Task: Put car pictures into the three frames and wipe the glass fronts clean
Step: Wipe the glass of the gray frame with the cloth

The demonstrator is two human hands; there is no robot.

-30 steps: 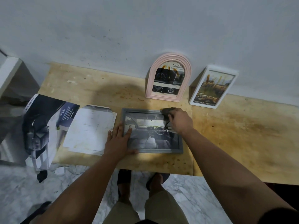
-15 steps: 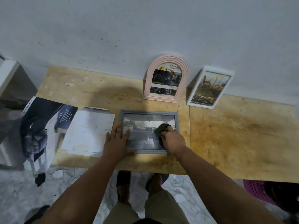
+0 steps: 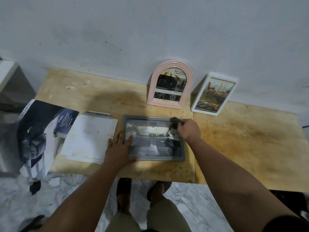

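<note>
The grey frame (image 3: 153, 138) lies flat on the table (image 3: 242, 139), glass up, its long axis running left to right and roughly parallel to the table's near edge, slightly skewed so the right end sits a little nearer. The car interior picture inside it reads upright from the person's side.

The left hand (image 3: 119, 148) rests flat on the frame's left end, fingers straight and slightly spread, fingertips on the glass and the thumb along the lower rail.

The right hand (image 3: 188, 130) is curled around a dark cloth (image 3: 174, 123), pressing it on the frame's upper right corner.

A pink arched frame (image 3: 169, 84) and a white frame (image 3: 214, 93) lean upright against the wall (image 3: 150, 30) behind, side by side, each with a picture in.

Left of the grey frame lie a white sheet (image 3: 90, 136) and a brochure (image 3: 43, 129) hanging over the table edge.
</note>
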